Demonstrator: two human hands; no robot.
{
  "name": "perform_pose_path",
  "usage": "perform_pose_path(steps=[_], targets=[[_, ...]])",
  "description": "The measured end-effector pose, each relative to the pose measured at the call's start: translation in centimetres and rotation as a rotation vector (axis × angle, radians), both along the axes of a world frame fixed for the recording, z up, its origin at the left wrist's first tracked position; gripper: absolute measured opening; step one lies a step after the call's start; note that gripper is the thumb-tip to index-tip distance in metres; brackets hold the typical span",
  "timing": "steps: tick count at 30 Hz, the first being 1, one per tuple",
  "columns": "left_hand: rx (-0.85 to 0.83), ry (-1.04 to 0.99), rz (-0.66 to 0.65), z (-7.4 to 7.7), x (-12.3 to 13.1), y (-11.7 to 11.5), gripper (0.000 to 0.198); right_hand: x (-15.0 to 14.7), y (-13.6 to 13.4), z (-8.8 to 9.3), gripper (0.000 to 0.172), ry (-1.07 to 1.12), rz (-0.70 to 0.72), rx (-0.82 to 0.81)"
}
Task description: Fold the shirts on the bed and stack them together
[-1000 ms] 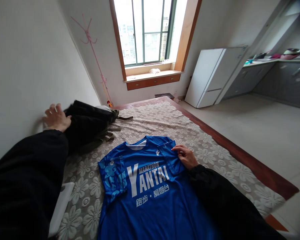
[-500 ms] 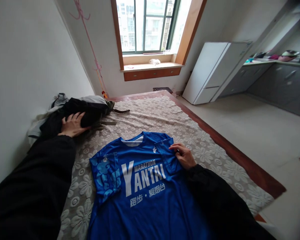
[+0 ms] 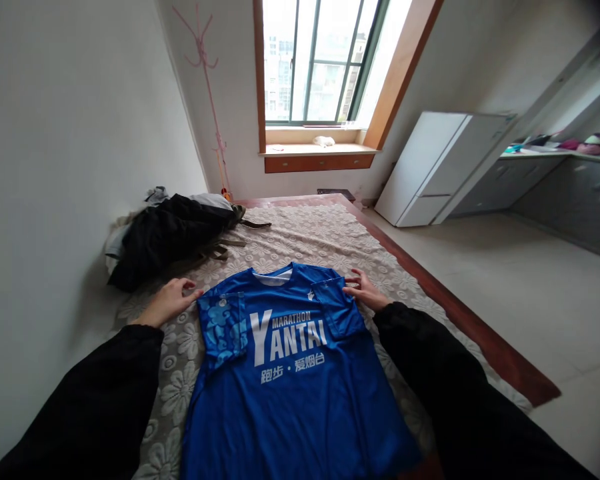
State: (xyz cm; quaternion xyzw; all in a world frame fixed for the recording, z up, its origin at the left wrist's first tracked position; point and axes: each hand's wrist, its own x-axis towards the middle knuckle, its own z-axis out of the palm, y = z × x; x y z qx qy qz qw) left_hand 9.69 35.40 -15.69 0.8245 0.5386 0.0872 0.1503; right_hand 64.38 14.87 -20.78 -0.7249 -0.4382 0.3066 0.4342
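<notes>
A blue T-shirt (image 3: 290,407) lies face up in front of me, with "MARATHON YANTAI" in white across its chest. Both short sleeves are folded inward over the front; the sleeve on the left has a light-blue pattern. My left hand (image 3: 169,301) is at the shirt's left shoulder, its fingers bent and apart, the tips at or just beside the fold. At the opposite shoulder is my right hand (image 3: 367,291), fingers spread, thumb side against the folded sleeve's edge. Neither hand has cloth visibly gripped in it.
The shirt rests on a table covered by a floral lace cloth (image 3: 325,230) with a reddish wooden edge (image 3: 460,313). A heap of black and grey clothes or bags (image 3: 173,230) lies against the left wall. Beyond are a pink coat stand (image 3: 211,100), a window and a white fridge (image 3: 433,170).
My left hand has left the dark heap and come down to the shirt's left shoulder. My right hand has shifted slightly outward at the right sleeve. The view has tilted up and turned left.
</notes>
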Motion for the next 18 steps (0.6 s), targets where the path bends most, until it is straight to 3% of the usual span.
perform_pose_path(steps=[4,8,13,16,18], targets=[[-0.145,-0.121,0.021,0.4,0.7,-1.0,0.053,0.1,3.6,2.2,0.067,-0.081,-0.031,-0.248],[-0.237,-0.234,0.042,-0.1,1.8,-1.3,0.044,-0.2,5.6,3.5,0.043,-0.175,-0.020,-0.324],[-0.225,-0.325,0.104,-0.9,1.4,-1.3,0.034,0.4,5.4,4.5,0.018,-0.336,-0.069,-0.308],[-0.174,-0.362,0.182,-1.0,1.2,-1.1,0.030,0.7,4.9,4.7,0.016,-0.385,-0.094,-0.300],[-0.145,-0.382,0.231,-0.9,1.2,-0.8,0.029,0.6,4.8,4.8,0.026,-0.379,-0.079,-0.307]])
